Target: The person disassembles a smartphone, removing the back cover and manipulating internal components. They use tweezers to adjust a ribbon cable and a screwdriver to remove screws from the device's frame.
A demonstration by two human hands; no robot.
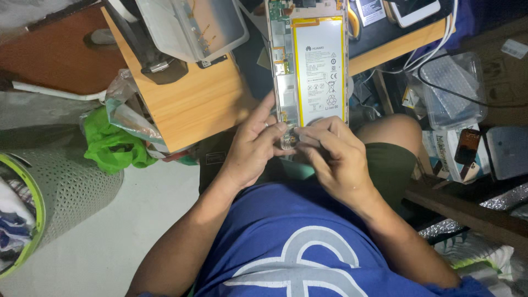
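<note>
Item: opened tablet [308,66], back cover off, large white battery [320,69] with yellow border exposed, circuit strip along its left side. Its far end lies toward the far edge of the wooden tabletop [192,104]; its near end overhangs the tabletop's near edge, above the person's lap.

Left hand [250,148]: fingers curled round the tablet's near left corner, thumb pressed on the frame, gripping it.

Right hand [335,157]: closed in a pinch at the near end of the tablet, seemingly on a thin tool or small part; what it holds is too small to tell.

Adjacent: clear plastic tray [190,25] at the far left of the tabletop; green cloth [113,146] below the left edge; boxes and cables to the right.

Risks, judged: a slip of the pinched tip may gouge the battery or tear a ribbon connector; a loosened left grip lets the overhanging tablet tip off the edge; a small freed part may drop into the lap.
</note>
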